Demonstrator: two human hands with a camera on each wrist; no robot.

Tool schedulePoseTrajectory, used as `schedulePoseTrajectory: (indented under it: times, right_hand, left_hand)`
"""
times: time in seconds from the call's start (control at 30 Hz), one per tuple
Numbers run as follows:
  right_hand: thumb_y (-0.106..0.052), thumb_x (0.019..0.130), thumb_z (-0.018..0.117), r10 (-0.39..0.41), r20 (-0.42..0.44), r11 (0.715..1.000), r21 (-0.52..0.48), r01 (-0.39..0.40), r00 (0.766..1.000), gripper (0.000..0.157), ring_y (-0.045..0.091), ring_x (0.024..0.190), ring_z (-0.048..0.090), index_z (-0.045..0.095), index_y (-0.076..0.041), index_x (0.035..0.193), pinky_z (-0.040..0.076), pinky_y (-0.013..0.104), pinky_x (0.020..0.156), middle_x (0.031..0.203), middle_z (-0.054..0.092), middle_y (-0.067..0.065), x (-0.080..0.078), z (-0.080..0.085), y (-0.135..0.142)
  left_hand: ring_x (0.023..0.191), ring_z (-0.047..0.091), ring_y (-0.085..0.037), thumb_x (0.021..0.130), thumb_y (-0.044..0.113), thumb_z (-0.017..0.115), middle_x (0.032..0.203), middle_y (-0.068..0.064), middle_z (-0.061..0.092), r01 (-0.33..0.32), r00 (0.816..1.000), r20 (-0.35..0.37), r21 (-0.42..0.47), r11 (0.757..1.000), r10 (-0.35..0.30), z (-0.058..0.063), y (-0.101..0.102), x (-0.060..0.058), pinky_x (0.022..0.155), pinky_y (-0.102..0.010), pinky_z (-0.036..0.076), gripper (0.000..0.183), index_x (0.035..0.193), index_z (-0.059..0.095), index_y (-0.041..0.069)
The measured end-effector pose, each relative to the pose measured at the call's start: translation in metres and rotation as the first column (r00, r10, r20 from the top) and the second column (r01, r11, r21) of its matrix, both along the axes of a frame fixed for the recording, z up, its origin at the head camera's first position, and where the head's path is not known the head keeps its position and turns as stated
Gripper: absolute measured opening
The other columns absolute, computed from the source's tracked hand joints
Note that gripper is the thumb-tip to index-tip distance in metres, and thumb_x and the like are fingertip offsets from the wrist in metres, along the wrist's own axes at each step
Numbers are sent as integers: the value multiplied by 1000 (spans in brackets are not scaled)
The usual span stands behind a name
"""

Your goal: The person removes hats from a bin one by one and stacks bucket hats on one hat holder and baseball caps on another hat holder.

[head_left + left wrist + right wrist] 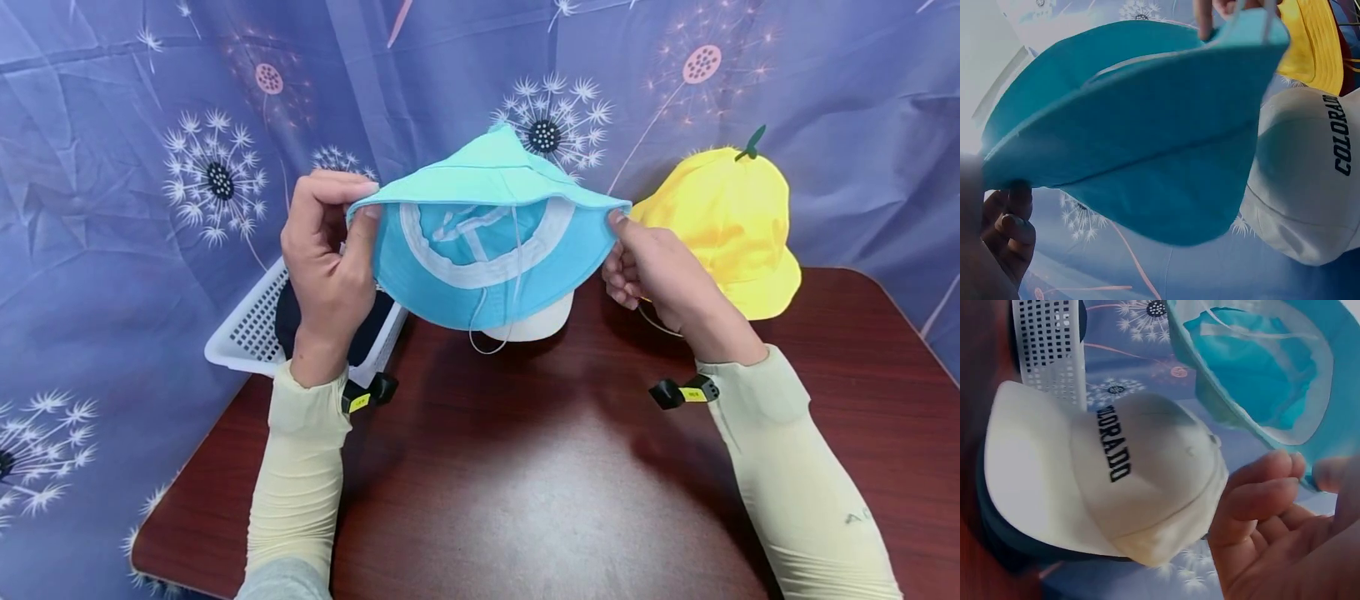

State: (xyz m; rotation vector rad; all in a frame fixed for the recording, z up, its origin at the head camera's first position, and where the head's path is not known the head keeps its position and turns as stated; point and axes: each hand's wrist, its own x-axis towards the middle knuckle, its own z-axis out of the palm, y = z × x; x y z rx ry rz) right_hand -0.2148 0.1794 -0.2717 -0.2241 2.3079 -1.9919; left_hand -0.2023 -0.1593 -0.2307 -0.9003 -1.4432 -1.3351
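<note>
A light blue bucket hat (465, 179) is held up above the table, its underside tilted toward me. The white inner band and a thin white chin cord show inside it. My left hand (330, 267) pinches the brim at its left edge between thumb and fingers. At the opposite edge my right hand (660, 271) pinches the brim in the same way. Behind the hat stands a white cap (1147, 469) with dark COLORADO lettering, mostly hidden in the head view. To the right, beyond my right hand, is a yellow hat (723, 225) with a green leaf on top.
A white perforated basket (251, 321) with something dark inside stands at the back left, partly behind my left hand. The dark red wooden table (525, 483) runs underneath. A blue curtain (420, 75) with dandelion prints hangs behind.
</note>
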Motion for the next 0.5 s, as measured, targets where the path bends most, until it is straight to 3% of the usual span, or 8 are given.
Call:
schedulePoseTrajectory:
  times: [0.17,0.27,0.33,0.4,0.5]
  right_hand:
    - [-54,111,41,47,74,998,33,-50,996,65,21,58,59,63,1,83,51,31,53,70,62,7,-6,-6,1]
    - [-43,112,42,144,87,985,-103,-135,986,55,21,59,58,64,0,87,50,29,53,73,60,7,-10,-8,4]
    - [-35,113,43,232,88,950,-236,-206,969,49,20,60,57,69,1,91,50,28,53,76,61,7,-12,-9,6]
    - [-29,113,39,316,90,890,-372,-263,944,46,20,60,57,70,-1,94,48,27,54,79,63,8,-15,-11,8]
    - [-27,114,31,376,110,805,-529,-266,920,53,20,63,62,74,-2,96,52,26,57,82,69,9,-17,-14,11]
  left_hand:
    - [85,67,-23,99,-1,69,104,-18,69,28,998,-54,0,1000,-28,1,7,5,64,-23,46,13,105,64,-12]
    - [84,66,-25,99,-2,69,101,-22,68,31,995,-99,-11,999,-31,3,11,9,68,-24,50,11,102,64,-11]
    - [84,66,-26,97,-4,70,98,-24,68,35,990,-133,-19,999,-38,3,14,12,71,-26,53,9,100,64,-10]
    - [83,67,-27,99,0,71,96,-24,68,33,986,-163,-35,999,-39,3,15,16,73,-27,54,10,98,65,-9]
    - [83,68,-29,101,15,73,93,-23,69,32,979,-201,-56,998,-42,1,18,21,77,-28,54,22,95,67,-6]
